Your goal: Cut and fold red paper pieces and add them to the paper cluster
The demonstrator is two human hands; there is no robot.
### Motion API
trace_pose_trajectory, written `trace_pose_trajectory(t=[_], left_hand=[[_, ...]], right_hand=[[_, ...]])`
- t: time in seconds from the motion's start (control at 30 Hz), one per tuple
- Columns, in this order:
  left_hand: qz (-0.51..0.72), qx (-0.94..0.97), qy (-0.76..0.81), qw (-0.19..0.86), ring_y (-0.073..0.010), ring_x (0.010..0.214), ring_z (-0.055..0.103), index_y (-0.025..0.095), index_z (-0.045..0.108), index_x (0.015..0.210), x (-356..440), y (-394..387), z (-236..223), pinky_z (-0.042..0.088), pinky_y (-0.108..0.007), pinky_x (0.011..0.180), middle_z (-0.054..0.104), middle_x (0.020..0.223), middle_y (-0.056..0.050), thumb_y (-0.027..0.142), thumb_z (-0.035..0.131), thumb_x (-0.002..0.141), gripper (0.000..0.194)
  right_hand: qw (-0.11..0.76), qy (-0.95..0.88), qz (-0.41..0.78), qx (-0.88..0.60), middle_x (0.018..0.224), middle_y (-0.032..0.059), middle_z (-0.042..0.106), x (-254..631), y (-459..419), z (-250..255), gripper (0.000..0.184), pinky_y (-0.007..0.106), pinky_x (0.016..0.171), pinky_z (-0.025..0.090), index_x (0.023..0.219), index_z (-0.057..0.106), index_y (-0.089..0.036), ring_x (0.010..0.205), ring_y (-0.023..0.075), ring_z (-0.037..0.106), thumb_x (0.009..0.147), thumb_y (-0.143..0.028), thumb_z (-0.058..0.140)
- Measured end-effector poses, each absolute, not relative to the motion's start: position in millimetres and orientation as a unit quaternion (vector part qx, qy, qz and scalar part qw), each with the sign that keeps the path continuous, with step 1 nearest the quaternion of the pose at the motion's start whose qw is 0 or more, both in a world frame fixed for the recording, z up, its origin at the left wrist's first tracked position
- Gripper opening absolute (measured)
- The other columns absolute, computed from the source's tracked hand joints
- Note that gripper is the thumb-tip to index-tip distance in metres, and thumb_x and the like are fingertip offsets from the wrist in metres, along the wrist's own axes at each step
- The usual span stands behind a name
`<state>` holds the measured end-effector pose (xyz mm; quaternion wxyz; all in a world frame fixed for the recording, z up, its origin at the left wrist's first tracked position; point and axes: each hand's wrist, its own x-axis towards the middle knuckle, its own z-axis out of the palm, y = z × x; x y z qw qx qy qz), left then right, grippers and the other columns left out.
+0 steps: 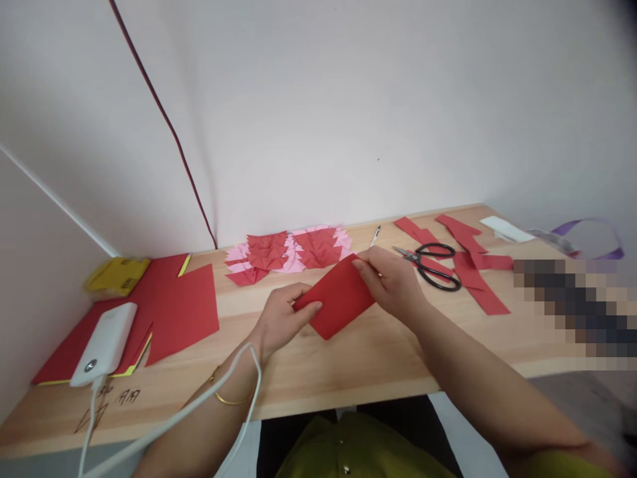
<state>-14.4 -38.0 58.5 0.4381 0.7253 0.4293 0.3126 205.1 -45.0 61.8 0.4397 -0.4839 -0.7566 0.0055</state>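
Between my two hands is a red sheet of paper [339,300], held up at a slant over the table. My left hand [286,315] pinches its left edge, thumb on top. At the upper right corner my right hand [393,279] grips the same sheet between thumb and fingers. Just right of that hand lie black-handled scissors [423,259], blades parted and pointing left. Behind the sheet sit several folded red paper pieces [316,247] along with folded pink paper pieces [291,261]. A pen [375,235] rests beyond my right hand.
Red paper strips [480,285] are scattered at right, near a white strip [506,229]. At left, a white power bank [105,342] with a white cable [174,418] lies on red paper sheets [186,312], beside a yellow packet [119,275]. The wooden table [358,372] meets a white wall.
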Motion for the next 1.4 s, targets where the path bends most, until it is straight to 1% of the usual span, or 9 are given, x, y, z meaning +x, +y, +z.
trace_pose_trajectory(t=[0.13, 0.23, 0.37, 0.47, 0.83, 1.0, 1.13, 1.3, 1.4], left_hand=[[0.403, 0.623, 0.449, 0.498, -0.0144, 0.068, 0.059, 0.016, 0.067, 0.082, -21, -29, 50, 0.046, -0.025, 0.063, 0.066, 0.076, -0.003, 0.031, 0.069, 0.07, 0.02], [0.464, 0.573, 0.452, 0.502, -0.014, 0.068, 0.058, 0.016, 0.066, 0.074, -24, -25, 42, 0.046, -0.026, 0.064, 0.063, 0.071, -0.002, 0.033, 0.072, 0.067, 0.019], [0.502, 0.543, 0.456, 0.496, -0.014, 0.071, 0.057, 0.017, 0.063, 0.069, -25, -24, 37, 0.046, -0.026, 0.067, 0.061, 0.07, -0.001, 0.035, 0.072, 0.068, 0.02], [0.513, 0.531, 0.456, 0.497, -0.0134, 0.07, 0.056, 0.016, 0.062, 0.069, -26, -25, 38, 0.045, -0.025, 0.067, 0.061, 0.071, -0.001, 0.035, 0.072, 0.068, 0.021], [0.531, 0.547, 0.442, 0.473, -0.0104, 0.065, 0.052, 0.016, 0.056, 0.068, -33, -23, 39, 0.042, -0.023, 0.065, 0.057, 0.068, 0.001, 0.034, 0.07, 0.071, 0.022], [0.533, 0.572, 0.432, 0.449, -0.0101, 0.068, 0.051, 0.017, 0.053, 0.065, -33, -22, 42, 0.042, -0.023, 0.066, 0.056, 0.071, 0.002, 0.031, 0.068, 0.072, 0.021], [0.527, 0.571, 0.453, 0.437, -0.0101, 0.067, 0.052, 0.017, 0.052, 0.065, -33, -21, 41, 0.042, -0.023, 0.066, 0.056, 0.07, 0.002, 0.031, 0.069, 0.07, 0.023], [0.529, 0.535, 0.445, 0.485, -0.009, 0.064, 0.051, 0.016, 0.058, 0.075, -30, -19, 37, 0.041, -0.022, 0.065, 0.055, 0.068, 0.002, 0.033, 0.067, 0.072, 0.019], [0.53, 0.519, 0.451, 0.496, -0.0085, 0.063, 0.05, 0.016, 0.057, 0.073, -30, -17, 34, 0.04, -0.021, 0.064, 0.055, 0.067, 0.003, 0.035, 0.062, 0.076, 0.02]], right_hand=[[0.513, -0.673, 0.049, -0.53, 0.072, 0.0024, 0.059, 208, -42, 59, 0.02, 0.025, 0.06, 0.038, 0.078, 0.056, -0.018, 0.065, 0.0131, 0.053, 0.092, -0.027, 0.044], [0.532, -0.641, 0.082, -0.547, 0.069, 0.0007, 0.058, 204, -42, 54, 0.022, 0.024, 0.059, 0.038, 0.078, 0.056, -0.018, 0.063, 0.0125, 0.051, 0.092, -0.03, 0.044], [0.539, -0.62, 0.102, -0.561, 0.066, -0.0007, 0.055, 198, -39, 46, 0.025, 0.024, 0.059, 0.037, 0.075, 0.055, -0.018, 0.062, 0.0123, 0.049, 0.091, -0.033, 0.044], [0.54, -0.612, 0.115, -0.567, 0.062, -0.0018, 0.052, 195, -37, 41, 0.025, 0.023, 0.056, 0.036, 0.074, 0.055, -0.019, 0.059, 0.012, 0.047, 0.091, -0.034, 0.045], [0.552, -0.635, 0.116, -0.528, 0.066, -0.0002, 0.055, 193, -36, 31, 0.025, 0.024, 0.059, 0.038, 0.077, 0.058, -0.019, 0.061, 0.0129, 0.049, 0.091, -0.035, 0.044], [0.539, -0.633, 0.132, -0.539, 0.069, 0.0005, 0.057, 193, -34, 30, 0.026, 0.025, 0.061, 0.04, 0.079, 0.058, -0.019, 0.064, 0.0141, 0.051, 0.091, -0.037, 0.044], [0.534, -0.622, 0.148, -0.554, 0.067, -0.0004, 0.055, 192, -32, 29, 0.027, 0.025, 0.059, 0.039, 0.078, 0.058, -0.019, 0.062, 0.0137, 0.05, 0.09, -0.038, 0.044], [0.515, -0.618, 0.166, -0.571, 0.066, -0.0006, 0.055, 190, -31, 28, 0.028, 0.023, 0.057, 0.037, 0.077, 0.058, -0.018, 0.062, 0.0134, 0.05, 0.09, -0.038, 0.043], [0.492, -0.635, 0.171, -0.57, 0.067, -0.0004, 0.056, 191, -29, 25, 0.029, 0.023, 0.058, 0.037, 0.077, 0.057, -0.018, 0.063, 0.0132, 0.051, 0.091, -0.038, 0.042]])
